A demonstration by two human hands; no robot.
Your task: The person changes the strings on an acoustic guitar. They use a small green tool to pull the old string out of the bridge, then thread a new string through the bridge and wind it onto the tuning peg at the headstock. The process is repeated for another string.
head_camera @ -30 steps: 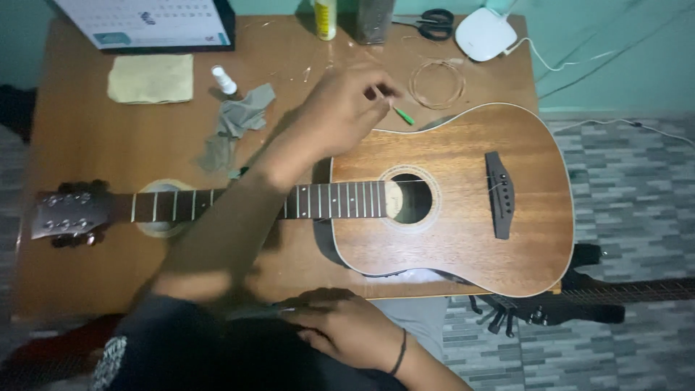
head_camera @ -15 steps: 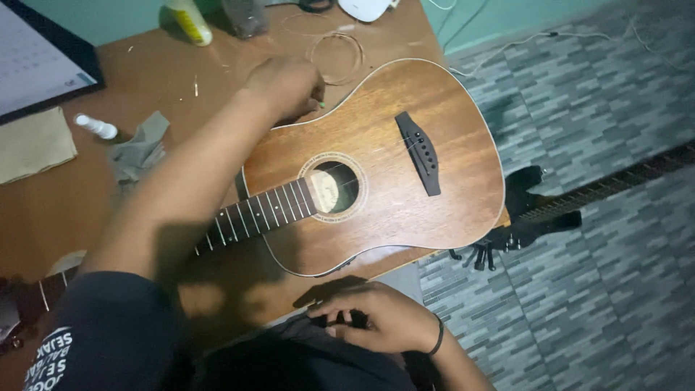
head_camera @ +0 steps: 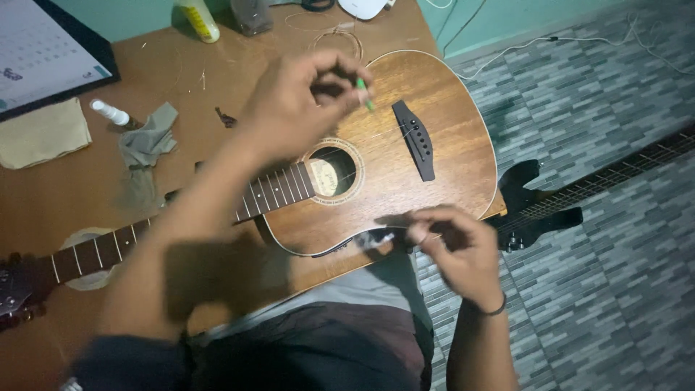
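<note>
- Here the left hand [head_camera: 300, 101] hovers above the upper body of the acoustic guitar [head_camera: 405, 152], its fingers drawn together and pinched on a small green-tipped piece [head_camera: 364, 88] that sticks out toward the bridge [head_camera: 414, 139].
- The right hand [head_camera: 452, 250] sits at the near edge of the guitar body, fingers curled together around a small pale item [head_camera: 376, 239]; motion blur keeps me from telling what that item is.
- A thin string [head_camera: 391, 130] seems to run over the top near the sound hole [head_camera: 333, 171], though it is faint.
- The guitar lies flat on the wooden counter [head_camera: 51, 195], body to the right and overhanging the edge, neck reaching left to the headstock.
- Left of the left hand lie a crumpled grey cloth [head_camera: 148, 141], a small white spray bottle [head_camera: 110, 114] and a folded yellowish cloth [head_camera: 40, 134].
- At the far edge stand a yellow bottle [head_camera: 197, 16] and a coil of wire [head_camera: 339, 40].
- On the tiled floor to the right lies a black electric guitar [head_camera: 550, 206].
</note>
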